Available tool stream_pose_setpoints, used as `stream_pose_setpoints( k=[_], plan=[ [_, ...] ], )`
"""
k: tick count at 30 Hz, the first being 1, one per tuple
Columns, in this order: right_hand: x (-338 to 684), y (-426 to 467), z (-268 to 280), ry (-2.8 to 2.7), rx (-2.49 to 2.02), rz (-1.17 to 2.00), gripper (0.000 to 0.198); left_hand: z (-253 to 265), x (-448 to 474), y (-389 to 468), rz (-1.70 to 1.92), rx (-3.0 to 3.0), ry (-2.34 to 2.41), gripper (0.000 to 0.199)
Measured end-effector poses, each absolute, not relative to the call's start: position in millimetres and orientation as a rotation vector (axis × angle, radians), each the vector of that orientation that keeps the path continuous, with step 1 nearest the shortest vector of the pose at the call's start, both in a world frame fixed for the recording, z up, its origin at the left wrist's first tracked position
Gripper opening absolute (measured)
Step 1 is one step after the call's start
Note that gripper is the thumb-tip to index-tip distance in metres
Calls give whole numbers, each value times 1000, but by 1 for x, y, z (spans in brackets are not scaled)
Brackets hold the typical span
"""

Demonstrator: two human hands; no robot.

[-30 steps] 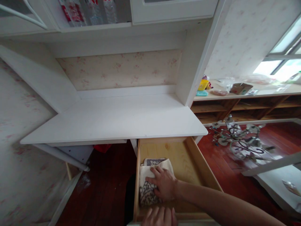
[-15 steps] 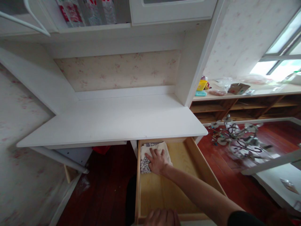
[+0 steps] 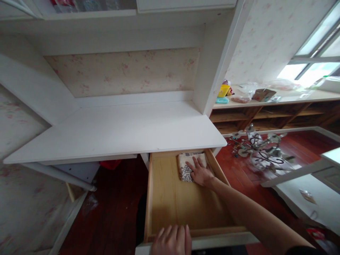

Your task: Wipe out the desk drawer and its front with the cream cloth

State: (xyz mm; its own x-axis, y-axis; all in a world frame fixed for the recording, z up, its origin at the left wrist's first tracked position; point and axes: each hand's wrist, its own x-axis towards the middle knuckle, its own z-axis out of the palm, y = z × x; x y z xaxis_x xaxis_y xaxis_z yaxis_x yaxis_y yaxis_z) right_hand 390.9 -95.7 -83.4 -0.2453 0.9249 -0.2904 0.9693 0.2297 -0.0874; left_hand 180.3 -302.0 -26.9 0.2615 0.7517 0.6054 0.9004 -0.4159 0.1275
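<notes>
Two hands (image 3: 202, 175) (image 3: 171, 242) touch one cloth (image 3: 184, 168), one drawer (image 3: 164, 198).

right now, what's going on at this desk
A person has both hands at a wooden drawer that stands open under the white desk. The right hand lies with its fingers spread on a folded, patterned cloth, which is on the drawer's bottom toward the back, right of the middle. The left hand is curled over the drawer's front edge. Off to the right, a chandelier sits on the red floor.
</notes>
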Motion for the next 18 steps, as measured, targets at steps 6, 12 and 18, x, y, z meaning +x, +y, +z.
stream_pose_setpoints(
  k=[6, 12, 18],
  plan=[
    [398, -105, -85, 2381, 1676, -483, 63, -18, 180, -305, -837, -2342, -1564, 23],
    [421, -167, -89, 2737, 1129, -404, 36, -15, 181, -306, -808, -2361, -1599, 21],
    [426, -214, -73, 2622, 1297, -646, 70, -12, 182, -304, -787, -2360, -1604, 22]
  ],
)
